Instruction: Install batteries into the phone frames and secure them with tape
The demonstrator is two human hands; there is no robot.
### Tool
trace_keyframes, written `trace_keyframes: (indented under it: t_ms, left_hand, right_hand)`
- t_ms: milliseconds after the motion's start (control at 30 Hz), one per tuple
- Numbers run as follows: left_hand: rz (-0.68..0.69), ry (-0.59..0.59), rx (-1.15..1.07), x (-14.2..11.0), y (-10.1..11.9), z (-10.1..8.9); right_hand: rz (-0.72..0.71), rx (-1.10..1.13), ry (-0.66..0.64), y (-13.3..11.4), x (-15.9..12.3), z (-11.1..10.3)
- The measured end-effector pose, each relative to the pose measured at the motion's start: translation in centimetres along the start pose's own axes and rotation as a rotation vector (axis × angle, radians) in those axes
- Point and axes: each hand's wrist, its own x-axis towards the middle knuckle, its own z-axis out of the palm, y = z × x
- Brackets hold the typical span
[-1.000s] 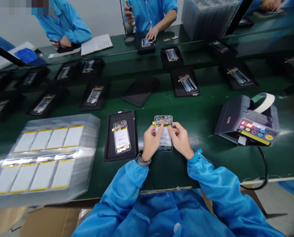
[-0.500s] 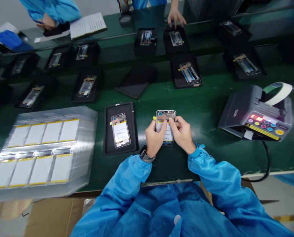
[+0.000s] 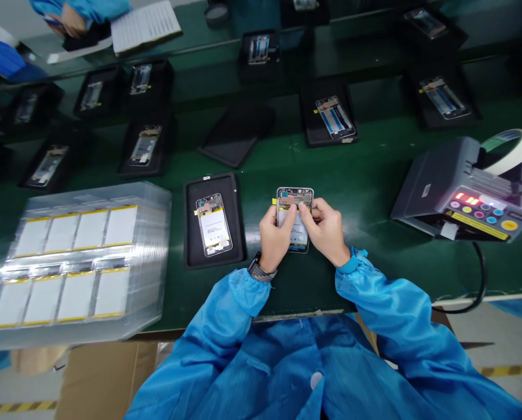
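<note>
An opened phone (image 3: 299,236) with a white battery and a bare circuit board rests between my two hands, upright to my view on the green bench. My left hand (image 3: 275,238) grips its left edge, the thumb pressing near the top of the battery. On the opposite edge my right hand (image 3: 326,230) is closed round the phone, its thumb laid close to the other thumb. What lies under the thumbs is hidden. To the left, a second opened phone (image 3: 214,226) with a battery lies in a black foam tray (image 3: 237,245).
A clear plastic tray stack (image 3: 153,256) of white batteries stands at left. At right sits a tape dispenser (image 3: 445,181) with lit digits and a cable. Beyond are several black trays with phone frames (image 3: 334,118), an angled black tray (image 3: 237,137), and a co-worker's hands (image 3: 70,22).
The view has shifted, so the benchtop things sit higher in the picture. A co-worker's hand at the far tray has left view. My thumbs remain on the phone with little movement.
</note>
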Motion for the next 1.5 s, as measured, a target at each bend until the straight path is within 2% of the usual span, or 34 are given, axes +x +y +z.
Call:
trace_keyframes:
  t_ms: [433,600,700,867,1067,1167,1233,1300,1400,1433,1500]
  left_hand:
    - [0.021,0.024,0.066,-0.2,0.4,-0.1]
    - [0.040,0.074,0.114,-0.2,0.3,0.1]
    - [0.035,0.073,0.095,-0.1,0.3,0.2]
    - [0.049,-0.012,0.086,-0.1,0.3,-0.3]
    - [0.061,-0.209,0.052,-0.1,0.0,-1.2]
    - [0.015,-0.248,-0.015,0.0,0.2,-1.2]
    - [-0.025,-0.233,-0.043,0.0,0.3,-1.3]
    - [-0.070,-0.205,-0.066,0.1,0.3,-1.4]
    - [-0.116,-0.141,-0.099,0.4,-0.2,-1.5]
    - [-0.125,-0.124,-0.107,0.5,-0.3,-1.6]
    - [-0.138,-0.111,-0.115,0.7,-0.5,-1.6]
  right_hand:
    - [-0.035,-0.034,-0.036,-0.5,-0.2,-0.2]
    - [-0.013,-0.073,0.075,-0.6,-0.4,0.3]
    - [0.040,-0.030,0.067,-0.6,-0.3,0.4]
    - [0.081,0.056,0.044,-0.3,0.0,0.1]
    - [0.032,-0.019,0.105,-0.5,0.7,-0.4]
    - [0.044,-0.066,0.073,-1.6,-0.3,-2.3]
    - [0.078,-0.036,0.121,-2.4,-2.2,-5.0]
    - [0.122,-0.025,0.305,-3.0,-4.6,-8.7]
    - [0.130,-0.091,0.748,-2.8,-7.3,-14.6]
    - [0.136,-0.098,0.841,-2.6,-7.7,-16.2]
    - [0.162,-0.077,0.913,-2.0,-7.8,-18.3]
